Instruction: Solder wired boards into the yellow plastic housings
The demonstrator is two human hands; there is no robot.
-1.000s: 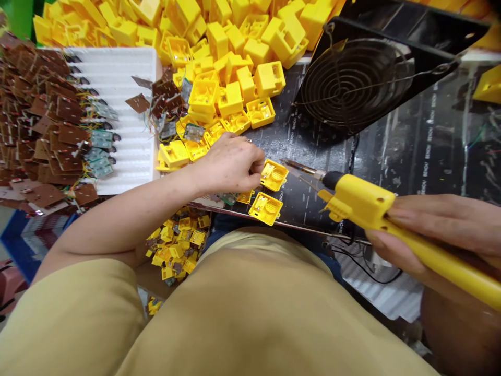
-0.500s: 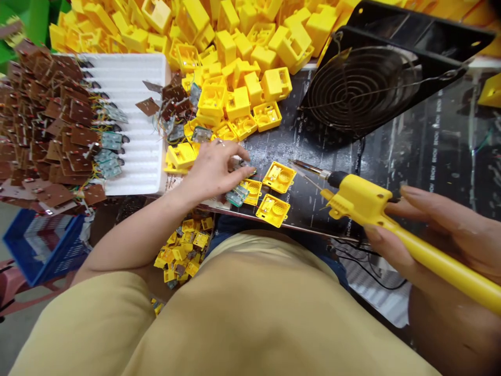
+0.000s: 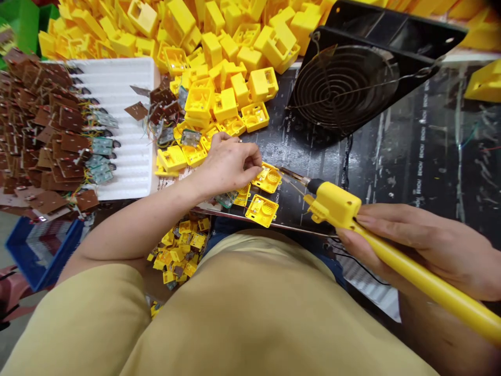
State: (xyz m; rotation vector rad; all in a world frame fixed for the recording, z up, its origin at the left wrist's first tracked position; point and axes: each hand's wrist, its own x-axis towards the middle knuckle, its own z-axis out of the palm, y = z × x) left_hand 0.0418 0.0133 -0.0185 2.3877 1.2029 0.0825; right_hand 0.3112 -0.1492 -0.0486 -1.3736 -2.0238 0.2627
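My right hand [image 3: 434, 243] is wrapped round a yellow soldering iron [image 3: 338, 203]. The iron's metal tip points left, close to the right edge of a small yellow plastic case [image 3: 268, 180]. Over that case's left side, my left hand [image 3: 233, 162] is closed, thumb and forefinger pinched together. Whatever lies between those fingertips is hidden or too small to make out. A second open case [image 3: 261, 210] sits nearer the table edge. Partly under my left hand are another case [image 3: 242, 196] and a green circuit board [image 3: 226, 199].
Yellow cases [image 3: 225, 104] are heaped behind my hands. A black fan [image 3: 344, 89] stands at the back right. On the left, a white ribbed tray [image 3: 129, 125] sits beside piled brown circuit boards [image 3: 47, 136]. Below the black tabletop [image 3: 395, 172] are more yellow parts [image 3: 180, 250].
My left hand has moved right towards the upper case, and its thumb and forefinger have closed into a pinch. The soldering iron has shifted left in view; the whole view has also shifted slightly.
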